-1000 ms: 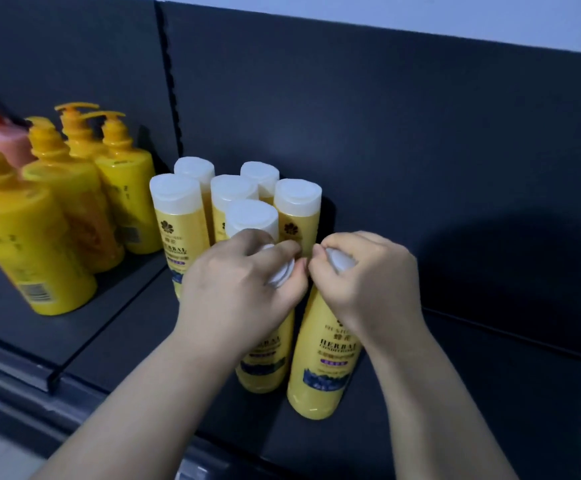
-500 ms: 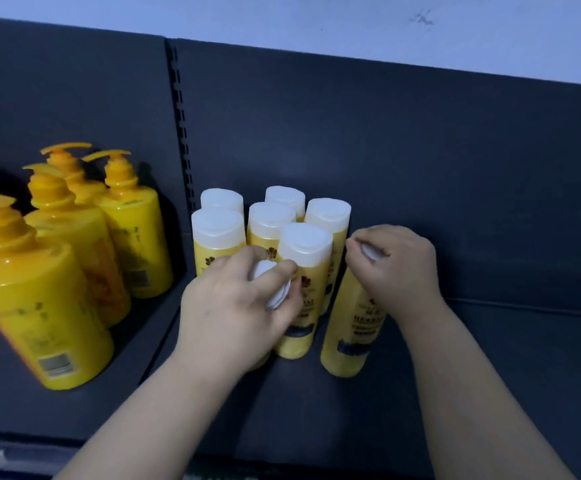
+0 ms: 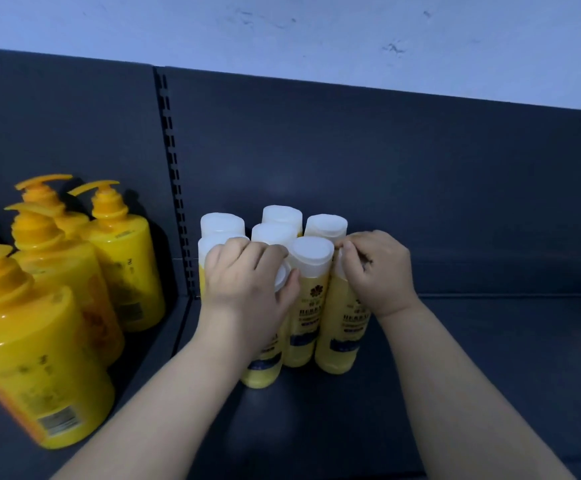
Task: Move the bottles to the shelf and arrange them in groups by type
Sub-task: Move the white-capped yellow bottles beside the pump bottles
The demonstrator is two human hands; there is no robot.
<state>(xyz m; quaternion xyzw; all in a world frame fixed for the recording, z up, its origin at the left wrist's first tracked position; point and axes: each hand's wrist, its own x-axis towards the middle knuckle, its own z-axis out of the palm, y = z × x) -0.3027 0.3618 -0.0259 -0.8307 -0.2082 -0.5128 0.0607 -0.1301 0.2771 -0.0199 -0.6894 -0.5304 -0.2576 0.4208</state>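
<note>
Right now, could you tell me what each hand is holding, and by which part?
The left hand grips the front-left bottle by its white cap. The right hand grips the front-right bottle at its top, fingers curled over the cap.

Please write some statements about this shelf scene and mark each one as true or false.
1. The pump bottles are yellow. True.
2. The left hand and the right hand each grip one of the capped bottles at its top. True.
3. The pump bottles stand right of the capped bottles. False: they stand left of them.
4. The right hand's bottle lies on its side. False: it stands upright on the shelf.
</note>
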